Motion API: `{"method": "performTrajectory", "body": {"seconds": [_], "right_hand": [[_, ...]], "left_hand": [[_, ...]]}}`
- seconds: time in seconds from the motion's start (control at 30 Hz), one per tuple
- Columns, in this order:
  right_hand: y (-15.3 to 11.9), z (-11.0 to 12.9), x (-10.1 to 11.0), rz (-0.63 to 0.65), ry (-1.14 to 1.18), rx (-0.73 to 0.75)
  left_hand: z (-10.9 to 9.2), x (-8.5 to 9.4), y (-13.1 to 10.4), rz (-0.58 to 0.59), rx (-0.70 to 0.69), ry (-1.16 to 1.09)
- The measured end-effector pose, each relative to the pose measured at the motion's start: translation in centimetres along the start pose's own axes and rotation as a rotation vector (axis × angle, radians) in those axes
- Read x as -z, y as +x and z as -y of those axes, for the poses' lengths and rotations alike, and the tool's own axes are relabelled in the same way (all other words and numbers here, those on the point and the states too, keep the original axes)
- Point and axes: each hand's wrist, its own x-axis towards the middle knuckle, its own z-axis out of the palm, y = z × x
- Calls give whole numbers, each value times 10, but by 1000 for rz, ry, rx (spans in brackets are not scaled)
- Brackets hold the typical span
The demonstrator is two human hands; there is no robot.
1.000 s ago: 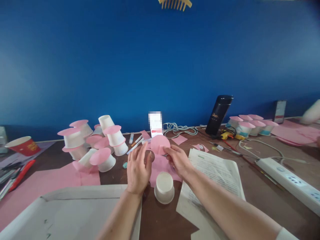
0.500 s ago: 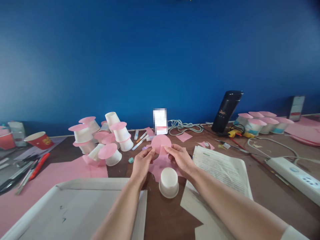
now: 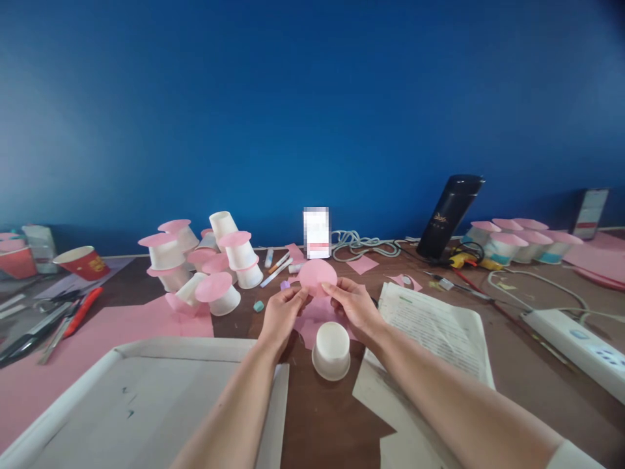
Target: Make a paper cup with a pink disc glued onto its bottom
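Note:
Between my two hands a round pink paper disc (image 3: 318, 275) is held up off the table. My left hand (image 3: 287, 318) pinches its lower left edge between thumb and fingers. On the lower right edge, my right hand (image 3: 356, 306) grips it the same way, the thumb lying on its face. Just below and nearer to me stands a white paper cup (image 3: 333, 350), upside down on the brown table. A pink paper scrap (image 3: 307, 320) lies under my hands, behind the cup.
White cups topped with pink discs (image 3: 224, 293) cluster at left; more (image 3: 508, 241) stand at right. A white tray (image 3: 195, 326), printed papers (image 3: 434, 332), a black flask (image 3: 449, 215), a power strip (image 3: 576, 345), cables (image 3: 366, 244), a phone (image 3: 316, 233) and a cutter (image 3: 83, 311) surround my hands.
The view has shifted slightly, so everything sits a little differently in the picture. Both hands still hold the pink disc in nearly the same way, and the cup stays put.

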Motion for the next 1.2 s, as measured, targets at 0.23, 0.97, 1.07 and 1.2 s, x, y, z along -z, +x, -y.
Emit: {"method": "performTrajectory", "body": {"seconds": [0.23,0.97,1.07,1.2], "right_hand": [[3,-4,2,-23,-74,6],[0,-4,-3,17,6,-45],[1,-5,-3,18,21,-50],[1,-6,-3,15,22,-57]], "left_hand": [[1,1,0,8,-24,-9],[-6,-1,-6,-38,-72,173],[-4,-1,-5,-27,-65,167],[-2,-1,-4,-27,-57,158]]}}
